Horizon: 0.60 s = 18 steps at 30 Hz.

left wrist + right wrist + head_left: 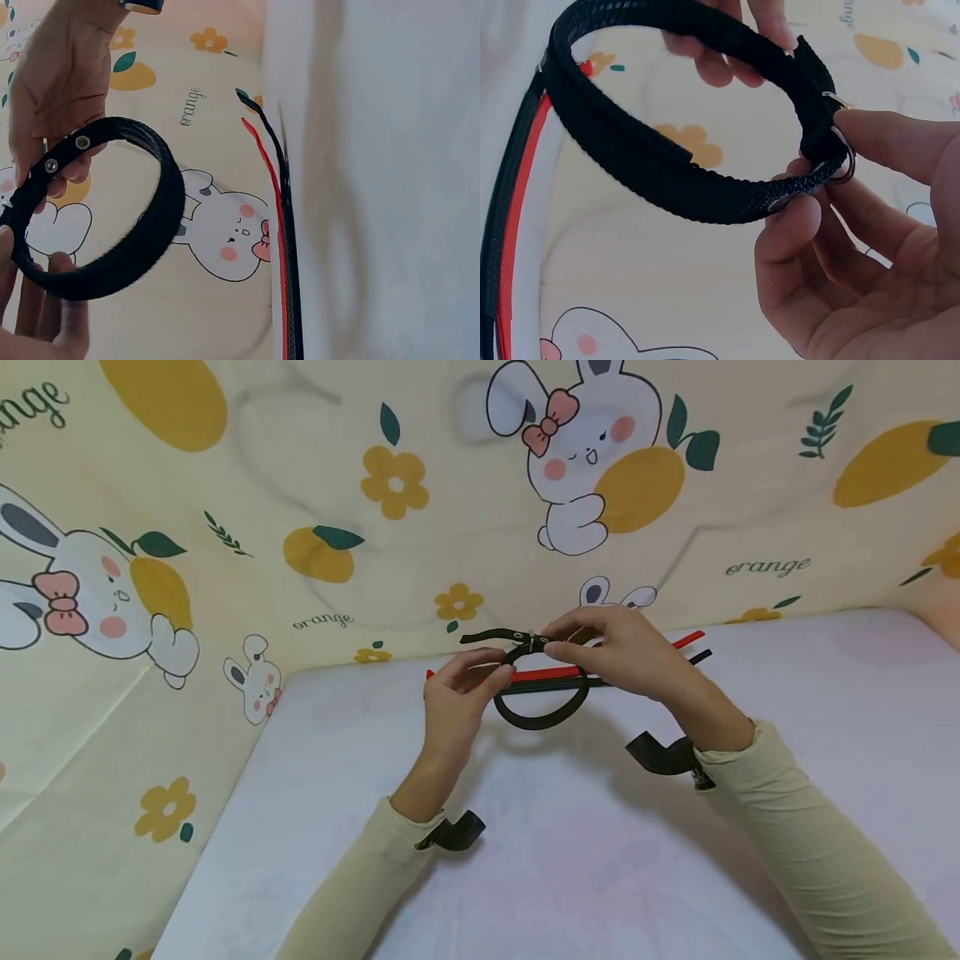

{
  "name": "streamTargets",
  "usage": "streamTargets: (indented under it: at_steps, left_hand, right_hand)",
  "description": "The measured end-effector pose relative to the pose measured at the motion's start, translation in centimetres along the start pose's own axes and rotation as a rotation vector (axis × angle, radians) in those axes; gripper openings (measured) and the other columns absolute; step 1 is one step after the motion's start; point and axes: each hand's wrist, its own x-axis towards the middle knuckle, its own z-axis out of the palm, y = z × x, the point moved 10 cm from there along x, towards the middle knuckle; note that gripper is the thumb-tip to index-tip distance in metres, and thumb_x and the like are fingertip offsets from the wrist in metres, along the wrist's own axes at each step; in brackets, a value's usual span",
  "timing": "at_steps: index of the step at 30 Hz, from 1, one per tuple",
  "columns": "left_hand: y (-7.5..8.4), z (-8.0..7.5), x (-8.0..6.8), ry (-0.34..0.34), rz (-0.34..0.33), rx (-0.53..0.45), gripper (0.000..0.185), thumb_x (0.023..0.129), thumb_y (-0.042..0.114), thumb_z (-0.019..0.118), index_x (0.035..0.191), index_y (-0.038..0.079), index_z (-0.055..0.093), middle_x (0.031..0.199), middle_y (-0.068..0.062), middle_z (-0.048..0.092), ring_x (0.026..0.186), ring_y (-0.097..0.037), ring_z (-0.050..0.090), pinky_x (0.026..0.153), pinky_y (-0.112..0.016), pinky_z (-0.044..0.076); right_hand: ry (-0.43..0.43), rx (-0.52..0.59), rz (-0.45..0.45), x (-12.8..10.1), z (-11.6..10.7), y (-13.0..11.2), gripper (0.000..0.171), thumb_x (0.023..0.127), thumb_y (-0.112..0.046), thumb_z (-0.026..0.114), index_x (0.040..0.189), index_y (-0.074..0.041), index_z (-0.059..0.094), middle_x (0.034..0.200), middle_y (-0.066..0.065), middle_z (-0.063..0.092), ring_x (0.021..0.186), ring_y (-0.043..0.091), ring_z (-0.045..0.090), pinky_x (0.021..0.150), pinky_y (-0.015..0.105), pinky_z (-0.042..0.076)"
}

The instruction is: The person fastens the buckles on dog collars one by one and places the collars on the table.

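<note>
A black collar (536, 723), bent into a loop, is held up between both hands above the white table. My left hand (459, 687) pinches its left side between thumb and fingers. On the upper right, my right hand (626, 647) grips the band near the buckle, its thumb and fingertips by a metal ring (845, 154). The collar's free end (491, 634) sticks out to the left in the head view. Metal-rimmed eyelets (82, 142) line the band in the left wrist view.
A long red strap (547, 675) and a black strap (551, 686) lie side by side across the back of the white table (525, 860). Behind rises a cream cloth (450, 552) printed with rabbits and flowers. Black bands hang at both sleeve cuffs.
</note>
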Motion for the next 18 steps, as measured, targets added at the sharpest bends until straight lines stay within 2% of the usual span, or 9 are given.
streamTargets:
  at_steps: [5, 9, 18]
  left_hand:
    - [0.45, 0.2, -0.28, -0.026, 0.056, 0.03, 0.028, 0.09, 0.011, 0.072, 0.118, 0.008, 0.072, 0.111, -0.009, 0.07, 0.089, -0.017, 0.072, 0.088, -0.028, 0.058]
    - [0.63, 0.35, -0.42, -0.044, 0.082, 0.033, 0.031, 0.09, 0.01, 0.071, 0.12, 0.006, 0.072, 0.111, -0.007, 0.068, 0.085, -0.013, 0.071, 0.088, -0.027, 0.058]
    - [1.04, 0.67, -0.37, -0.048, 0.112, 0.069, 0.032, 0.091, 0.01, 0.07, 0.122, 0.007, 0.071, 0.116, -0.006, 0.063, 0.084, -0.012, 0.068, 0.085, -0.022, 0.056]
  right_hand:
    - [0.008, 0.01, 0.003, 0.07, 0.05, 0.23, 0.027, 0.093, -0.037, 0.069, 0.115, -0.023, 0.073, 0.108, 0.001, 0.073, 0.101, 0.02, 0.064, 0.077, 0.035, 0.048]
    - [0.018, 0.032, 0.007, 0.11, 0.05, 0.41, 0.023, 0.091, -0.035, 0.072, 0.112, -0.026, 0.075, 0.101, -0.001, 0.073, 0.095, 0.019, 0.063, 0.075, 0.034, 0.049]
    - [0.019, 0.029, 0.006, 0.28, -0.06, 0.29, 0.022, 0.091, -0.033, 0.072, 0.111, -0.027, 0.075, 0.101, -0.002, 0.073, 0.096, 0.018, 0.062, 0.077, 0.034, 0.048]
